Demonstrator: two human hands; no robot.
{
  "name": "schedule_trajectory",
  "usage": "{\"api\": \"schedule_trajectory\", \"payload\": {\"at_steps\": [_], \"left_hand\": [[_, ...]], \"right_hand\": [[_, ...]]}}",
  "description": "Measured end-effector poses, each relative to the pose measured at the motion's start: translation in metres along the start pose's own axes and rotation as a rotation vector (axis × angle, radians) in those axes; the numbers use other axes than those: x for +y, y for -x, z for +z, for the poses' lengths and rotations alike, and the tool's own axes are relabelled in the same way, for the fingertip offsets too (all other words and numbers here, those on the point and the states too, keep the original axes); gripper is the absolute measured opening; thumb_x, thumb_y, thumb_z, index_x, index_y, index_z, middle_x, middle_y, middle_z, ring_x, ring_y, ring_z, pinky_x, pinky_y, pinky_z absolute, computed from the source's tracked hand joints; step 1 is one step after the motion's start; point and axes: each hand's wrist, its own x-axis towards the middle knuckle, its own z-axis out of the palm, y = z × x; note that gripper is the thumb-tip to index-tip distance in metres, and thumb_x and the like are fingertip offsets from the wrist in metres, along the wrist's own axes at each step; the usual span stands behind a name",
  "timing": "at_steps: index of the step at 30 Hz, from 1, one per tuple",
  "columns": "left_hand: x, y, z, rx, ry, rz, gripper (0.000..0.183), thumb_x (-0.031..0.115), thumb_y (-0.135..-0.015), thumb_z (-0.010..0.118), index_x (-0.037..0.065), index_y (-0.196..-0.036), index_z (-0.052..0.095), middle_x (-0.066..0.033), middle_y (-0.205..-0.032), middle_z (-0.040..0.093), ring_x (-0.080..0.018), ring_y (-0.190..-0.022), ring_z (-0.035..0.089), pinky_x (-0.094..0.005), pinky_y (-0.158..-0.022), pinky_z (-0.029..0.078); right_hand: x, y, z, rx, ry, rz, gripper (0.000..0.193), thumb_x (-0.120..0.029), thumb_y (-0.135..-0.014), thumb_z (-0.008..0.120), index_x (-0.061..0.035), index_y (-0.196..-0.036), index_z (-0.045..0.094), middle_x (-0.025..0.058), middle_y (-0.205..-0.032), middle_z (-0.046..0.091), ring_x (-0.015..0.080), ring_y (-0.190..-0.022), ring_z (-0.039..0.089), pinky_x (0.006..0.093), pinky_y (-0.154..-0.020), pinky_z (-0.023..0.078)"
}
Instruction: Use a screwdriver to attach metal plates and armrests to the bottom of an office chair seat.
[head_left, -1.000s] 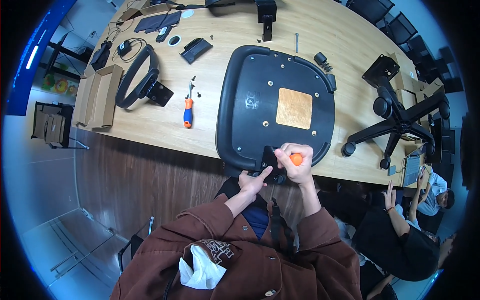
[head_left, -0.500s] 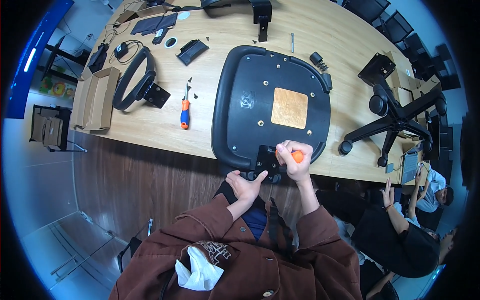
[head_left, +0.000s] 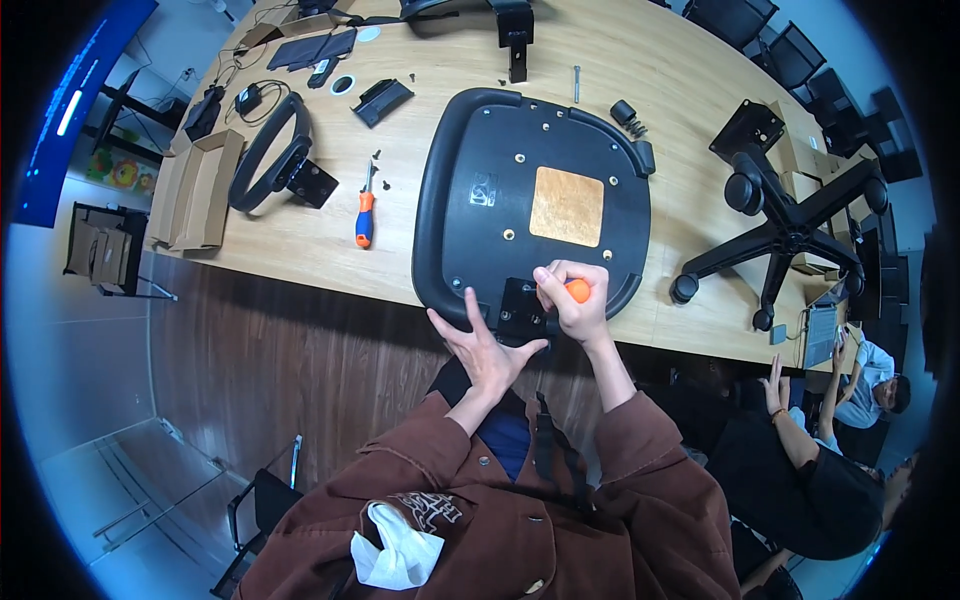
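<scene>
A black chair seat lies underside up at the table's front edge, with a bare wooden square and several brass-coloured inserts showing. A black metal bracket sits at its near edge. My right hand is closed around a screwdriver with an orange handle end, held over the bracket; the shaft and tip are hidden under my fist. Beside the bracket, my left hand has its fingers spread, with the thumb close to the bracket's near end. I cannot tell whether that thumb touches it.
Left of the seat lie a blue-and-orange screwdriver, small screws, an armrest and an open cardboard box. A five-legged chair base stands at right. Behind the seat are a long bolt and a dark cylinder with a spring. People sit at right.
My left hand has let go of the bracket's near end and spread its fingers toward the seat's left edge. My right hand keeps its grip on the screwdriver. The view has shifted slightly.
</scene>
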Motion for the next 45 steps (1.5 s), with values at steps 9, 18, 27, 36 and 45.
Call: {"api": "schedule_trajectory", "payload": {"at_steps": [9, 18, 27, 36, 45], "left_hand": [[-0.002, 0.0, 0.019, -0.08, 0.17, -0.1, 0.132, 0.04, -0.054, 0.094, 0.015, -0.155, 0.014, -0.0416, -0.148, -0.023, -0.0611, -0.125, 0.044, -0.0498, -0.1, 0.051], [-0.013, -0.002, 0.029, -0.009, 0.13, 0.004, 0.134, 0.039, -0.053, 0.094, 0.016, -0.155, 0.011, -0.0424, -0.148, -0.022, -0.0602, -0.112, 0.054, -0.0484, -0.092, 0.056], [-0.014, -0.008, 0.022, -0.04, 0.137, 0.001, 0.134, 0.037, -0.053, 0.093, 0.017, -0.155, 0.01, -0.0433, -0.148, -0.021, -0.0596, -0.108, 0.056, -0.0488, -0.09, 0.056], [-0.029, -0.029, -0.009, 0.084, 0.253, -0.077, 0.122, 0.05, -0.06, 0.092, -0.004, -0.143, 0.022, -0.0331, -0.139, 0.028, -0.0436, -0.123, 0.046, -0.0456, -0.102, 0.043], [-0.083, -0.114, 0.003, 0.006, 0.516, -0.327, 0.065, 0.046, -0.087, 0.074, -0.01, -0.114, 0.055, -0.0259, -0.103, 0.067, -0.0351, -0.098, 0.067, -0.0424, -0.088, 0.051]], "right_hand": [[0.005, 0.003, -0.005, -0.004, -0.022, -0.043, 0.039, -0.004, -0.093, 0.065, -0.0029, -0.057, 0.052, 0.0004, -0.055, 0.055, 0.0038, -0.049, 0.046, 0.0224, -0.046, 0.034], [0.004, -0.002, -0.002, 0.005, -0.01, -0.007, 0.038, -0.007, -0.092, 0.067, -0.0029, -0.057, 0.053, -0.0006, -0.053, 0.055, 0.0031, -0.048, 0.047, 0.0219, -0.046, 0.035], [0.002, -0.004, 0.001, -0.009, -0.018, 0.034, 0.036, -0.008, -0.092, 0.069, -0.0022, -0.059, 0.054, -0.0001, -0.058, 0.057, 0.0034, -0.052, 0.049, 0.0221, -0.049, 0.037], [-0.012, -0.016, -0.001, -0.201, -0.074, -0.093, 0.012, -0.002, -0.079, 0.068, 0.0023, -0.069, 0.064, 0.01, -0.078, 0.069, 0.0127, -0.07, 0.061, 0.0271, -0.067, 0.049], [0.009, -0.003, 0.042, 0.281, 0.06, -0.102, 0.045, -0.003, -0.098, 0.05, 0.0007, -0.053, 0.046, 0.0025, -0.048, 0.049, 0.0078, -0.041, 0.043, 0.0268, -0.042, 0.03]]}}
